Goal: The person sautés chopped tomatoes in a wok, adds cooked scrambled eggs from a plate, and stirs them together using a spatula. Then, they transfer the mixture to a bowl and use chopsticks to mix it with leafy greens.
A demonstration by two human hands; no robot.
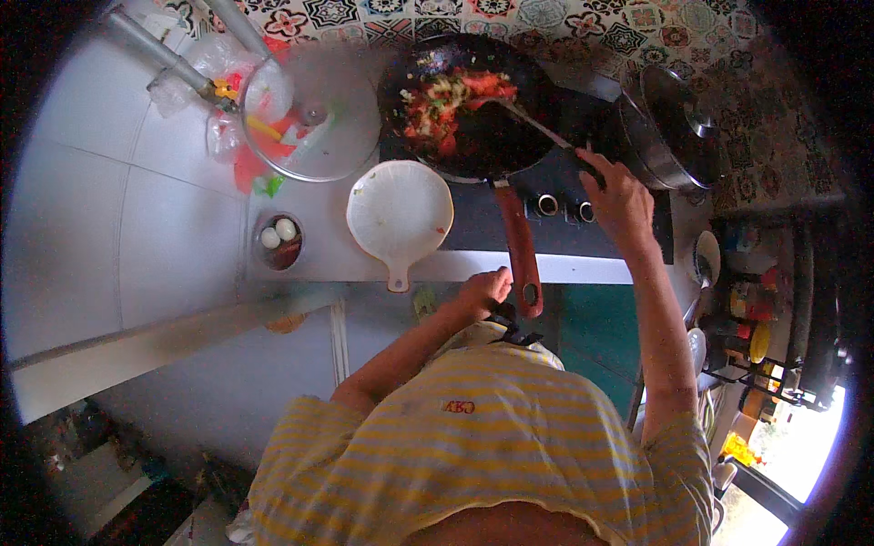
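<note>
My right hand [620, 199] grips the dark handle of a metal spatula [536, 121]. Its far end rests in chopped red and pale yellow food with green bits [450, 102], probably tomato and egg. The food lies along the far left of a black wok [502, 147] on the stove. The wok's reddish-brown handle [522, 239] points towards me. Close to the left of that handle is my left hand [486, 292], fingers curled, near my waist; whether it holds anything is hidden. A white handled plate [400, 208] with a few food scraps stands left of the wok.
A glass lid [321, 147] lies at the back left, near plastic bags [249, 164] and a gas pipe [164, 61]. A cup [281, 258] with two white egg-like things stands at the counter's left. A lidded steel pot [666, 130] is right of the wok, beyond the stove knobs [547, 205].
</note>
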